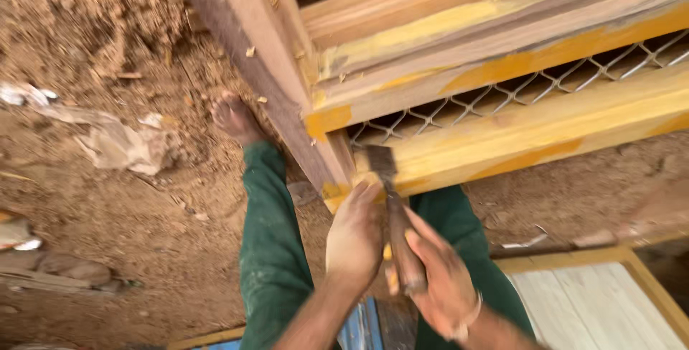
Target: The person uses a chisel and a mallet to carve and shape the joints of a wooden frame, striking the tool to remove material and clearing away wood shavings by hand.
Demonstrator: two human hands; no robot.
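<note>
A wooden frame with yellow filler smears and a wire mesh panel lies across the upper right. A chisel with a dark wooden handle has its blade pressed on the frame's corner joint. My right hand is wrapped around the chisel handle. My left hand rests beside the blade, fingertips touching the frame's corner. My legs in green trousers show below, with a bare foot on the ground under the frame.
Sandy ground strewn with wood shavings and crumpled paper fills the left. A pale wooden panel with a yellow edge lies at the lower right. Wood scraps sit at the far left.
</note>
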